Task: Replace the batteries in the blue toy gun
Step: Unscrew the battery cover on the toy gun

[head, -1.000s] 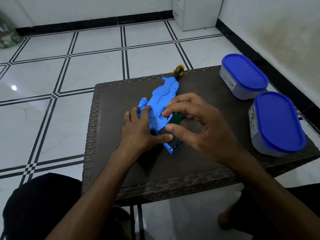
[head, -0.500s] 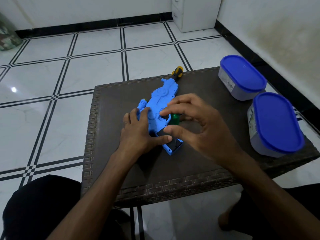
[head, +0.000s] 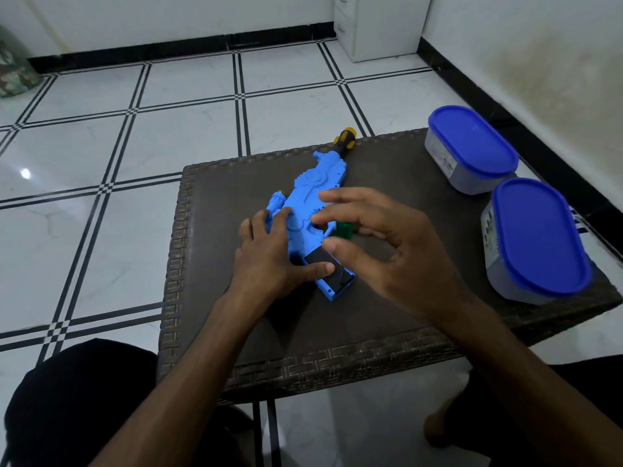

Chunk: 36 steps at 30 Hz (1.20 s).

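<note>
The blue toy gun (head: 315, 193) lies flat on a dark woven table (head: 232, 183), muzzle pointing away from me. My left hand (head: 269, 254) presses down on its body, thumb resting on the black battery cover (head: 318, 258) in the grip. My right hand (head: 397, 257) pinches the green handle of a small screwdriver (head: 344, 230) between thumb and fingertips. The screwdriver stands upright, and its thin shaft runs down to the lower end of the grip. The right fingers hide part of the gun's trigger area.
A yellow-and-black screwdriver (head: 344, 140) lies at the table's far edge, just beyond the muzzle. Two blue-lidded plastic containers (head: 472, 143) (head: 539, 234) stand on the right side of the table. Tiled floor surrounds the table, and a white cabinet (head: 377, 25) stands against the far wall.
My right fingers have shifted around the green handle and spread a little wider. The left hand and the gun stay where they were.
</note>
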### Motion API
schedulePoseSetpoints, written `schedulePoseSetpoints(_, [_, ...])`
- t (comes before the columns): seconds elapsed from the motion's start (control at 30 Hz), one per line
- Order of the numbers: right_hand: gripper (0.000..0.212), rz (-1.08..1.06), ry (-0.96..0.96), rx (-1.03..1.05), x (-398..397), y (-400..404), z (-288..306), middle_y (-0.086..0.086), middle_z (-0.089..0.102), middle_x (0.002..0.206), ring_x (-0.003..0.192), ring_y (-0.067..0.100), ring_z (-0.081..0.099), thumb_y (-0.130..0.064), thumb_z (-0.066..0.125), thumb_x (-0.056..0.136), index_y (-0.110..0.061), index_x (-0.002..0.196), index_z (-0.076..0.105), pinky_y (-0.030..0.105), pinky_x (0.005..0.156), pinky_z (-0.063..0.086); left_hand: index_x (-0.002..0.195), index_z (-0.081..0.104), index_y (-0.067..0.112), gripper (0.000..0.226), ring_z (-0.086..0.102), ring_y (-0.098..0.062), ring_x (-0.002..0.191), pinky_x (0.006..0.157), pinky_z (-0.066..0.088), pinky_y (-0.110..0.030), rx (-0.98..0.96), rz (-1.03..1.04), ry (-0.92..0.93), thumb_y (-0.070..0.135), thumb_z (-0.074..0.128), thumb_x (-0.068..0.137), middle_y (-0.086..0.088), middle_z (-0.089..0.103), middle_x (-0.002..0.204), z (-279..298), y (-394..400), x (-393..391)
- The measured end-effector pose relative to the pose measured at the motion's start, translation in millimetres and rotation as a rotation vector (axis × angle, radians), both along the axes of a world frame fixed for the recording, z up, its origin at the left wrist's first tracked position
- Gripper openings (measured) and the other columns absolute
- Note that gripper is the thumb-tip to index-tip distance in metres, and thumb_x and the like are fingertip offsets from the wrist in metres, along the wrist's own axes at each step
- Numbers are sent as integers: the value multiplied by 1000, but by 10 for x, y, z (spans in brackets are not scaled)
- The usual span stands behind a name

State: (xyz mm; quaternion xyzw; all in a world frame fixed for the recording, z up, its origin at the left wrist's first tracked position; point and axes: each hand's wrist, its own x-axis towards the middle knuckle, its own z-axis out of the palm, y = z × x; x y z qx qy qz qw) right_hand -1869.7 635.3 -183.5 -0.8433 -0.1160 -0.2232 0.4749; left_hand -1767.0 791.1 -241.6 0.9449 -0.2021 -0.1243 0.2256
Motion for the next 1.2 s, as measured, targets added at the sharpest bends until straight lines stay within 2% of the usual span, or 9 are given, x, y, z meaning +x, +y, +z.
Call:
schedulePoseSetpoints(0.17, [21, -71, -69, -2, 21, -1, -19, 6, 63, 92, 86, 16, 64, -8, 76, 80, -9, 101, 74, 31, 76, 53, 151, 17, 30, 111, 5, -28, 145, 114, 24, -48, 3, 10, -17, 69, 71, 63, -5, 12, 157, -3, -3, -8])
schedulePoseSetpoints(0.27, [29, -5, 21, 67, 1, -2, -5, 4, 69, 100, 98, 12, 67, 5, 65, 87, -6, 114, 64, 23, 85, 54, 151, 16, 30, 112, 4, -28, 145, 115, 24, -49, 3, 14, -8, 69, 72, 62, -5, 12, 157, 0, -3, -10])
schedulePoseSetpoints(0.4, [21, 25, 50, 78, -21, 18, -29, 4, 67, 113, 111, 13, 64, 2, 59, 92, -3, 111, 65, 36, 93, 53, 151, 18, 30, 112, 5, -28, 145, 114, 26, -49, -2, 16, -8, 70, 71, 61, -5, 13, 156, -7, 1, -3])
schedulePoseSetpoints(0.5, [29, -32, 0, 13, -8, 28, -36, 5, 59, 109, 101, 16, 61, -15, 74, 83, -12, 112, 70, 32, 86, 52, 151, 16, 28, 112, 5, -28, 145, 114, 26, -48, 8, 3, -11, 69, 67, 61, -6, 12, 156, -3, 5, -2])
schedulePoseSetpoints(0.6, [34, -85, -34, 3, -1, -5, -37, 7, 58, 96, 86, 19, 61, -13, 78, 78, -12, 111, 71, 30, 78, 52, 151, 17, 29, 111, 4, -28, 145, 114, 26, -49, -2, 12, -6, 69, 71, 62, -5, 12, 156, 3, -4, -9])
schedulePoseSetpoints(0.73, [37, -54, 38, 107, -38, -24, -18, 0, 68, 101, 98, 13, 67, 4, 67, 85, -8, 120, 61, 19, 84, 51, 151, 18, 29, 112, 5, -28, 145, 114, 26, -48, 7, 17, -10, 70, 72, 61, -4, 12, 156, -5, -11, -12])
schedulePoseSetpoints(0.87, [29, -21, 3, 27, -47, -26, -20, 3, 65, 113, 109, 13, 63, 6, 63, 85, -6, 111, 68, 26, 90, 52, 151, 16, 29, 112, 4, -28, 146, 114, 24, -47, 20, 14, -8, 70, 70, 62, -5, 11, 157, 5, -11, -7])
schedulePoseSetpoints(1.03, [27, -92, -70, -39, -19, -29, -23, 7, 59, 97, 87, 20, 62, -9, 77, 80, -11, 107, 73, 32, 77, 52, 151, 16, 31, 111, 3, -27, 146, 114, 24, -48, 14, 9, 2, 71, 69, 62, -4, 10, 157, 10, -1, -10])
schedulePoseSetpoints(1.2, [34, -39, 5, 59, -57, -38, 3, 2, 70, 109, 105, 9, 66, 8, 62, 86, -5, 117, 64, 21, 88, 52, 151, 16, 30, 112, 4, -27, 145, 114, 24, -47, 27, 13, -5, 70, 71, 62, -4, 10, 157, 20, -10, -16])
